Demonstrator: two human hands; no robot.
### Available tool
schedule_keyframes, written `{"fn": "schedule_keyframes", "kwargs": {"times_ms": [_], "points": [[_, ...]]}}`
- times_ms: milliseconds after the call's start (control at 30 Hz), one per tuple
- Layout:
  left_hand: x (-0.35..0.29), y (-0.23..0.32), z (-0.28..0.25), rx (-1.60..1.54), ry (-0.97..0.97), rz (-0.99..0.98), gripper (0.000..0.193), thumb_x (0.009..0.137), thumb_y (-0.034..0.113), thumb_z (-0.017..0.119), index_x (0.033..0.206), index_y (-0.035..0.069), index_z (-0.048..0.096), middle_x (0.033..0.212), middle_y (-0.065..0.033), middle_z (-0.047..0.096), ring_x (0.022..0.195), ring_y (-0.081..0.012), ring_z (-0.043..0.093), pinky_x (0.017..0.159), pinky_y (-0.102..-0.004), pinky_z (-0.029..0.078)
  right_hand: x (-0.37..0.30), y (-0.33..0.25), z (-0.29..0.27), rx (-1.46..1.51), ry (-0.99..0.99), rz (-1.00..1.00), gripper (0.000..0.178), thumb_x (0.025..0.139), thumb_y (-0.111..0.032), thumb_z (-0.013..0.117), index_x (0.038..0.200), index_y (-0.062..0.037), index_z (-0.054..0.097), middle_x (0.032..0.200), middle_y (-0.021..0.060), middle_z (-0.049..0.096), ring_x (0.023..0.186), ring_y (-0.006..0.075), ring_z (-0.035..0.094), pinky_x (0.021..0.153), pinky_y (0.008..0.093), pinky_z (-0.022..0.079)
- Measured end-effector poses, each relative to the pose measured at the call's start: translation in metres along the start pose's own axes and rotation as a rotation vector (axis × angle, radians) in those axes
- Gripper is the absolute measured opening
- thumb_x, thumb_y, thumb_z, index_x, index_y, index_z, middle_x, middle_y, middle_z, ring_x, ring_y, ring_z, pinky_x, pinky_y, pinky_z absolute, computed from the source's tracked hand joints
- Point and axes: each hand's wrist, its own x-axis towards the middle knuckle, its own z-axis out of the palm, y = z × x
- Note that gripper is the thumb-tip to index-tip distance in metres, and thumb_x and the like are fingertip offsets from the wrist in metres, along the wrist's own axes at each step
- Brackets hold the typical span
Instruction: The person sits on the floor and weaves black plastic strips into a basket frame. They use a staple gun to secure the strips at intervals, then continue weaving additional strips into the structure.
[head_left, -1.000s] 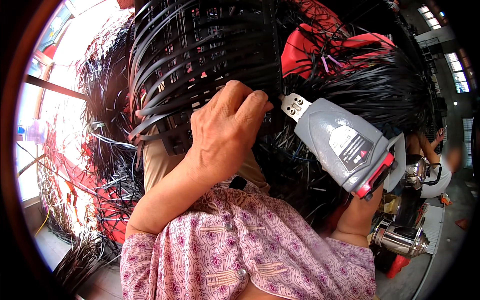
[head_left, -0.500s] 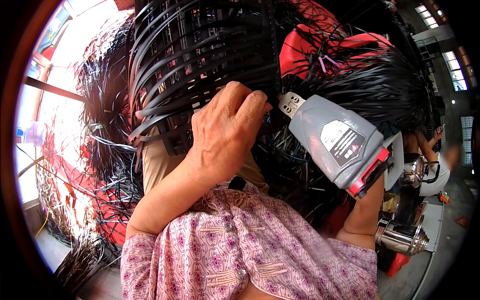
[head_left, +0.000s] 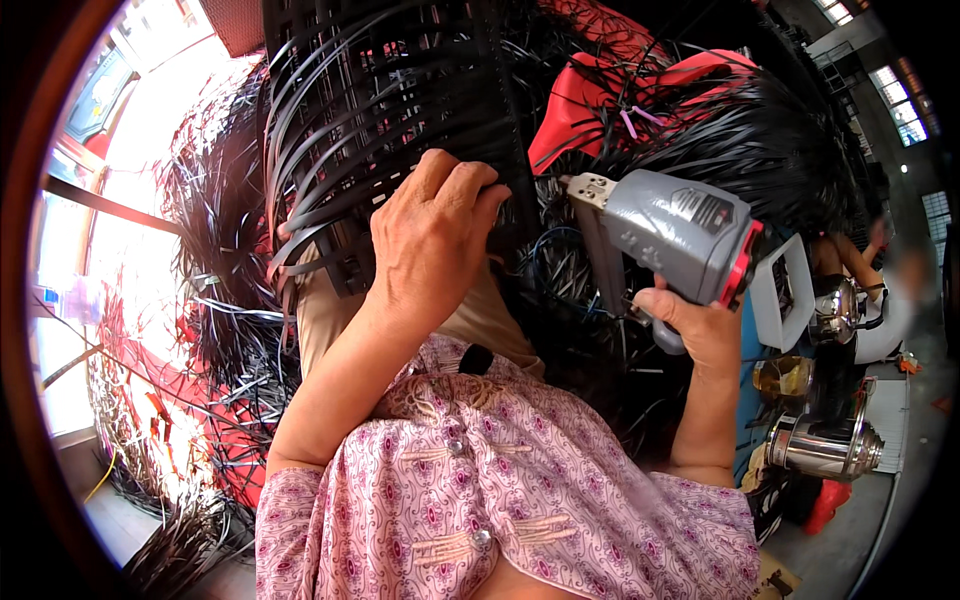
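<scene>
Before me stands a frame woven with flat black plastic strips point(head_left: 375, 110), several of them looping out loose on its left side. My left hand point(head_left: 428, 235) rests at the frame's near right part, fingers curled in and pressed on a black strip; the fingertips are mostly hidden. My right hand point(head_left: 700, 325) is closed around the handle of a grey and red nail gun point(head_left: 675, 225). Its metal nose points left toward the frame's right edge, apart from it. The trigger finger is hidden behind the tool.
Bundles of loose black strips point(head_left: 740, 150) lie over a red plastic seat point(head_left: 575, 110) at the right. More strips point(head_left: 215, 240) heap up at the left. Metal kettles point(head_left: 825, 445) and a white plastic basin point(head_left: 785, 295) stand at the right. Another person sits beyond them.
The nail gun has drawn back from the frame's edge and tilted, so its handle and my right hand now show. My left hand stays on the strips, slightly shifted left.
</scene>
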Motion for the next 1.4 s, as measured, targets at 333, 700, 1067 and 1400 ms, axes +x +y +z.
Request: {"fn": "schedule_keyframes", "kwargs": {"times_ms": [333,700,1067,1400], "points": [[0.006,0.009,-0.005,0.028,-0.039,-0.013,0.013,0.083,0.009,0.073,0.094,0.005,0.067,0.084,-0.0116,0.062,0.074,-0.0316,0.063,0.063,-0.0394,0.049,0.064,0.116,-0.029,0.331,0.0,0.284,0.046,0.076,-0.002,0.069,0.12,0.0007,0.054,0.082,0.0055,0.061,0.063,0.0139,0.061,0.057,0.0287,0.052],[0.034,-0.001,-0.018,0.166,-0.385,0.119,0.033,0.082,0.012,0.074,0.113,0.007,0.062,0.093,-0.0074,0.059,0.081,-0.0257,0.062,0.064,-0.0357,0.048,0.288,0.164,-0.011,0.316,0.037,0.086,0.079,0.076,0.0,0.068,0.148,0.0001,0.034,0.087,0.0094,0.063,0.069,0.0158,0.064,0.062,0.0299,0.052],[0.05,-0.005,-0.009,0.048,-0.4,0.084,0.034,0.084,0.012,0.073,0.116,0.006,0.063,0.101,-0.0113,0.062,0.09,-0.0283,0.063,0.071,-0.0372,0.053,0.521,0.28,-0.008,-0.865,0.227,0.108,0.057,0.075,-0.014,0.075,0.13,-0.0117,0.059,0.124,0.0221,0.064,0.116,0.0356,0.061,0.098,0.043,0.048],[0.044,-0.028,-0.009,0.195,-0.346,0.231,0.04,0.081,0.009,0.077,0.117,-0.002,0.062,0.091,-0.008,0.058,0.072,-0.019,0.06,0.054,-0.0278,0.049,0.331,0.097,0.094,0.399,-0.206,0.017,0.033,0.093,-0.031,0.064,0.108,-0.0017,0.07,0.093,0.0076,0.072,0.079,0.0147,0.068,0.072,0.0268,0.053]]}}
